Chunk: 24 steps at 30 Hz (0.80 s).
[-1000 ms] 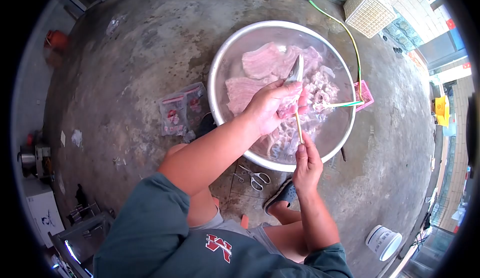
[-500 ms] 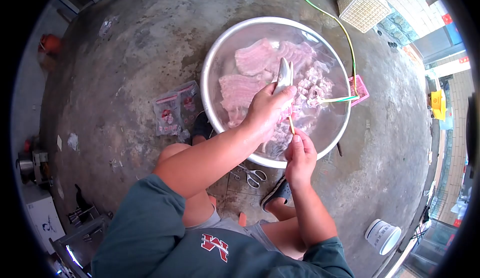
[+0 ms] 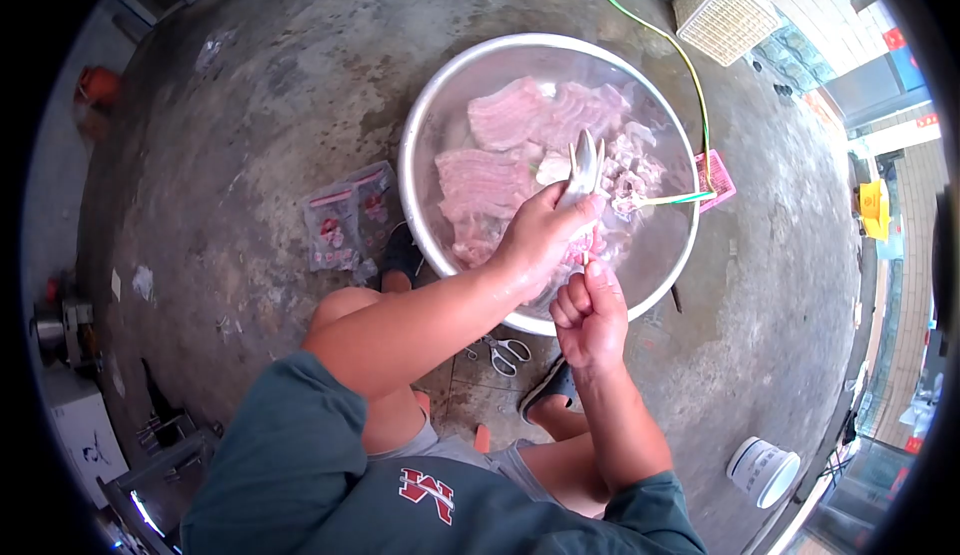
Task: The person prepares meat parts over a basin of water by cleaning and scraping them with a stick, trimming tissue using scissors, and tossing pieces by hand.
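Note:
My left hand (image 3: 545,235) is closed around a small silvery fish (image 3: 583,167), pointed at the far end with thin spines at its sides. Pink flesh (image 3: 580,247) shows beneath that hand. Just below, my right hand (image 3: 592,315) makes a fist with the thumb on top, gripping a thin yellowish stick (image 3: 586,258), mostly hidden in the fingers. Both hands are over the near part of a large metal basin (image 3: 412,155). Inside it lie pink rib slabs (image 3: 485,185) and several small meat pieces (image 3: 630,170) in water.
A green and yellow hose (image 3: 690,65) runs over the basin's right rim, past a pink basket (image 3: 716,180). Scissors (image 3: 508,355) lie on the floor between my feet. Plastic bags (image 3: 335,230) are to the left, a white bucket (image 3: 763,472) lower right, a cream crate (image 3: 725,10) at back.
My right hand has moved up and slightly left, close to my left hand, and much less of the stick shows. The fish has shifted slightly right and nearer to me.

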Each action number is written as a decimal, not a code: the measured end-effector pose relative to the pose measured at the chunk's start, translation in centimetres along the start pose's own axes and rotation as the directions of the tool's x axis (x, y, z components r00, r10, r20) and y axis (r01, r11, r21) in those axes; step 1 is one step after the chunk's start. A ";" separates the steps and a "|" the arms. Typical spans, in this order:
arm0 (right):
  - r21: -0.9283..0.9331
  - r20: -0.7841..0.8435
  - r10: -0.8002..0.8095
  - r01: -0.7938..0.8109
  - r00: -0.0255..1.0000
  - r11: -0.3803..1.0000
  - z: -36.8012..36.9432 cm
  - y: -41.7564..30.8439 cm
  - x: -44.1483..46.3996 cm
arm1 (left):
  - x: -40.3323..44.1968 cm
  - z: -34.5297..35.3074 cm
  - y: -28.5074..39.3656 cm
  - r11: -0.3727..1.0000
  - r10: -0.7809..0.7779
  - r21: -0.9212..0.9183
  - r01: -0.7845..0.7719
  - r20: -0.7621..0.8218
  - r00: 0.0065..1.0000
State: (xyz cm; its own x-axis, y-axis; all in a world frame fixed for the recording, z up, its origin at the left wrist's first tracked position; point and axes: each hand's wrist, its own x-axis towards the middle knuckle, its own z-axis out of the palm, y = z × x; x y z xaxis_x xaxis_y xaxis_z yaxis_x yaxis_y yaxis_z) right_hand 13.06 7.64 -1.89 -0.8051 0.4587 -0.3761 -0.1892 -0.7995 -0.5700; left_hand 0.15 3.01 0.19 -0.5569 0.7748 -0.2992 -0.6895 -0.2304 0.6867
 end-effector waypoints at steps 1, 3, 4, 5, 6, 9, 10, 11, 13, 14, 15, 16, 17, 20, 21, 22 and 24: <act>-0.069 -0.038 -0.045 0.042 0.998 0.997 0.1 0.2 0.1 | 0.0 0.2 -0.1 1.000 0.019 0.009 -0.018 -0.016 1.000; -0.213 -0.113 -0.139 0.113 0.984 0.971 0.1 0.5 0.0 | -0.2 0.6 -0.5 0.998 0.034 0.048 -0.032 -0.042 0.999; -0.286 -0.139 -0.191 0.145 0.972 0.947 0.1 0.7 0.1 | -0.1 0.6 -0.7 0.996 0.041 0.081 -0.037 -0.050 0.998; -0.298 -0.148 -0.209 0.158 0.967 0.941 -0.1 1.1 0.1 | 0.0 0.6 -0.9 0.993 0.048 0.114 -0.041 -0.059 0.997; -0.340 -0.150 -0.216 0.155 0.965 0.928 -0.4 1.2 0.3 | 0.0 0.5 -1.0 0.994 0.037 0.104 -0.031 -0.052 0.998; -0.527 -0.113 -0.259 0.163 0.959 0.834 -0.8 1.1 0.5 | 0.3 0.2 -0.4 0.998 0.040 0.059 -0.037 -0.044 0.998; -0.623 -0.076 -0.283 0.176 0.956 0.762 -0.7 1.1 0.2 | 0.6 0.0 0.2 0.998 0.060 0.035 -0.058 -0.050 0.997; -0.711 -0.042 -0.298 0.181 0.954 0.680 -0.6 1.1 -0.2 | 0.7 -0.4 0.7 0.997 0.074 0.007 -0.074 -0.061 0.995; -0.668 -0.071 -0.250 0.140 0.966 0.731 -0.3 1.0 -0.6 | 1.0 -1.2 0.5 0.999 0.007 -0.041 -0.011 -0.075 0.997; -0.646 -0.086 -0.227 0.119 0.970 0.754 -0.2 1.1 -0.7 | 0.8 -1.1 0.0 1.000 0.011 -0.027 -0.014 -0.105 0.994; -0.509 -0.124 -0.138 0.056 0.983 0.859 -0.4 1.0 -0.6 | 0.6 -0.9 -0.3 1.000 0.016 0.027 -0.013 -0.100 0.995; -0.417 -0.153 -0.123 0.048 0.981 0.907 -0.3 0.9 -0.4 | 0.5 -0.6 -0.7 0.997 0.017 0.077 -0.010 -0.093 0.996; -0.325 -0.180 -0.106 0.043 0.978 0.945 -0.1 0.7 -0.1 | 0.3 -0.2 -1.2 0.992 0.019 0.124 -0.009 -0.084 0.996; -0.247 -0.168 -0.002 -0.040 0.986 0.968 -0.3 -0.5 0.2 | 0.0 0.4 -3.3 0.993 -0.001 0.119 0.007 -0.056 0.998; -0.357 -0.172 0.020 -0.081 0.985 0.931 -0.9 -0.9 0.3 | 0.1 0.2 -3.4 0.987 -0.033 0.158 0.038 -0.035 0.999; -0.461 -0.169 0.040 -0.114 0.985 0.880 -1.4 -1.4 0.8 | 0.6 -0.3 -3.1 0.977 -0.057 0.203 0.058 -0.014 0.998; -0.774 -0.089 -0.074 -0.023 0.993 0.633 -3.2 -2.0 1.2 | 1.3 -1.5 -2.6 0.904 -0.048 0.426 0.036 0.017 0.999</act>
State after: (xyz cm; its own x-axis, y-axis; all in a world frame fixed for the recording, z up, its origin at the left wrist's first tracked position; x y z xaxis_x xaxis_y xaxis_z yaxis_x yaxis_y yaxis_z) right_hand 14.29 11.01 -3.48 -0.7354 0.5493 -0.3969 0.3338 -0.2161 -0.9175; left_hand 0.55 3.70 -3.00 -0.5155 0.7948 -0.3204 -0.4463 0.0702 0.8921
